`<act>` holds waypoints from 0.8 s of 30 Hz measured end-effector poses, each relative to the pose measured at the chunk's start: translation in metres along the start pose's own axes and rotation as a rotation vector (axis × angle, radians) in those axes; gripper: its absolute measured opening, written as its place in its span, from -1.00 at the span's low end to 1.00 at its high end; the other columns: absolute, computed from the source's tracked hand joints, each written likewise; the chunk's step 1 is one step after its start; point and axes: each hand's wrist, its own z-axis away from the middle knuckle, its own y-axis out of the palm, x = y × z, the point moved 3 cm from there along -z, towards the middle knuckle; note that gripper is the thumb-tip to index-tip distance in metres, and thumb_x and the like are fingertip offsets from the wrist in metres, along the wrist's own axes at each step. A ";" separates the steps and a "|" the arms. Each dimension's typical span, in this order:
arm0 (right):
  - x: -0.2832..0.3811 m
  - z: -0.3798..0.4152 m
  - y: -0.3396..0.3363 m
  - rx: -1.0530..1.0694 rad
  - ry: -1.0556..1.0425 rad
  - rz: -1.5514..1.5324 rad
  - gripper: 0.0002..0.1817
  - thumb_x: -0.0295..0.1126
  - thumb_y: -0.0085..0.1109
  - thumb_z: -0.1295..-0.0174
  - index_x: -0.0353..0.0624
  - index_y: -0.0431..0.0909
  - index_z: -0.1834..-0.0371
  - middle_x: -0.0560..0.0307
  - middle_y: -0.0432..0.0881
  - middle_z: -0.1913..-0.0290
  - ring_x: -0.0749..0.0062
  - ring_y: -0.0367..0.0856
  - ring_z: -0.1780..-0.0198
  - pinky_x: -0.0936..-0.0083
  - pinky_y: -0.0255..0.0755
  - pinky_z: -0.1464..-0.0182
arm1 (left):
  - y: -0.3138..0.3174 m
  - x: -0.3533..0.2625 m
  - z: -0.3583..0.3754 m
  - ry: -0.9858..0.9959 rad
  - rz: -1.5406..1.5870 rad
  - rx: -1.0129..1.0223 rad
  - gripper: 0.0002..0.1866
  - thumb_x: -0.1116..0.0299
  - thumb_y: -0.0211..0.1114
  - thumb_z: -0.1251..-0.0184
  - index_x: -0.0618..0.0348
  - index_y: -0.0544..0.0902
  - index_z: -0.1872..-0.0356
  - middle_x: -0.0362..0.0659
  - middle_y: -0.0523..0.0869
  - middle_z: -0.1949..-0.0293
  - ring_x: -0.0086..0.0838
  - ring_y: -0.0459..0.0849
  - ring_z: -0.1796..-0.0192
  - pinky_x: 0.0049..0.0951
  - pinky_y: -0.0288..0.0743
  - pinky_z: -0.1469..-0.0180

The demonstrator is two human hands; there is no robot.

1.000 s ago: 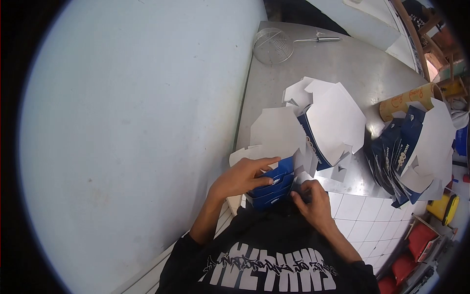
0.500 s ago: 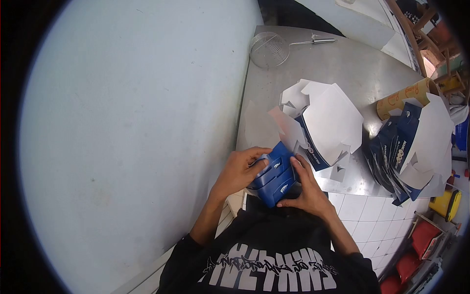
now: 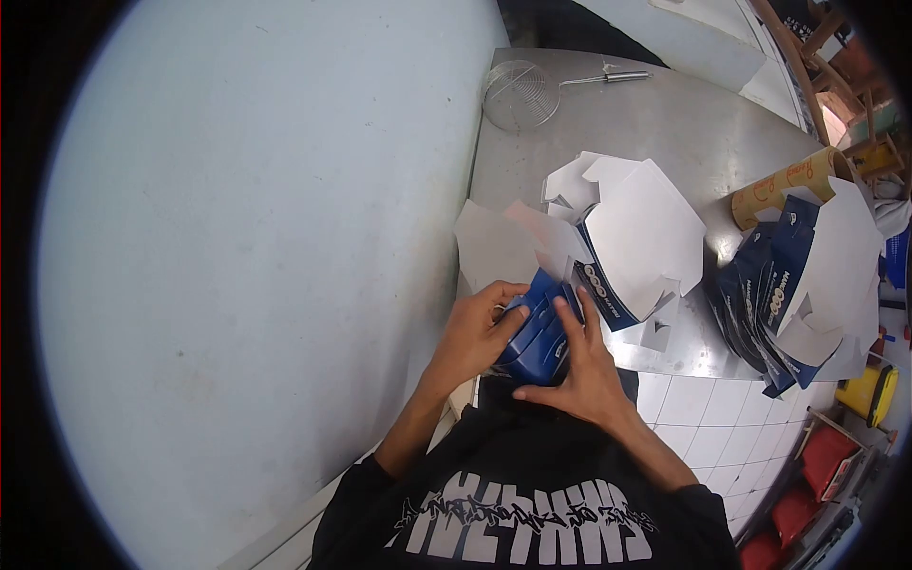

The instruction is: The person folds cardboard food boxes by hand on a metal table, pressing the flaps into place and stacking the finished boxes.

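A blue paper food box (image 3: 535,353), partly folded, is held between both hands close to my body at the table's near edge. My left hand (image 3: 478,332) grips its left side, thumb on top. From the right, my right hand (image 3: 584,366) holds it with fingers over the top panel and thumb at the near edge. The hands hide part of the box. Just beyond it, a pile of flat white-and-navy box blanks (image 3: 646,228) lies on the metal table, and a pale flap (image 3: 499,237) shows to the left of that pile.
A wire strainer (image 3: 522,96) lies at the back of the steel table (image 3: 665,114). On the right are another stack of box blanks (image 3: 817,285) and a yellowish cardboard roll (image 3: 784,188). The wall (image 3: 285,237) closes off the left. Red chairs (image 3: 826,461) stand at lower right.
My right hand has slid further over the box, its fingers now across the top panel. The box has tilted, and the pale flap beyond it shows wider on the left.
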 end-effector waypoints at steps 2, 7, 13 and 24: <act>0.001 -0.001 0.008 0.015 -0.010 0.103 -0.02 -0.07 0.57 0.17 0.12 0.32 -0.43 -0.45 0.04 -0.48 -0.46 0.13 -0.47 -0.08 0.26 -0.39 | 0.002 0.004 0.001 0.014 -0.017 0.007 -0.69 0.43 0.24 -0.43 0.31 0.58 -0.13 0.08 0.76 0.14 -0.37 0.76 0.17 -0.40 0.63 0.11; -0.007 -0.002 0.014 0.010 -0.097 0.110 -0.15 -0.08 0.57 0.18 0.08 0.46 -0.30 -0.43 0.10 -0.45 -0.48 0.13 -0.46 -0.16 0.24 -0.38 | -0.002 0.004 -0.002 -0.025 0.024 0.016 -0.70 0.48 0.23 -0.44 0.29 0.57 -0.15 -0.02 0.74 0.12 -0.46 0.72 0.15 -0.46 0.62 0.09; -0.007 0.000 0.008 0.059 -0.138 0.110 -0.17 -0.10 0.58 0.18 0.10 0.48 -0.28 -0.37 0.13 -0.46 -0.46 0.10 -0.47 -0.16 0.23 -0.39 | -0.009 -0.006 -0.005 -0.017 -0.052 0.089 -0.72 0.48 0.23 -0.44 0.31 0.60 -0.11 -0.05 0.75 0.09 -0.48 0.72 0.17 -0.46 0.65 0.13; -0.010 0.001 0.004 0.127 -0.186 0.095 -0.20 -0.10 0.61 0.20 0.18 0.52 -0.24 -0.25 0.10 -0.50 -0.36 0.04 -0.52 -0.10 0.23 -0.42 | -0.003 -0.032 -0.002 0.197 -0.506 0.196 -0.71 0.40 0.24 -0.39 0.30 0.63 -0.06 0.13 0.75 0.17 -0.07 0.76 0.19 -0.26 0.60 0.08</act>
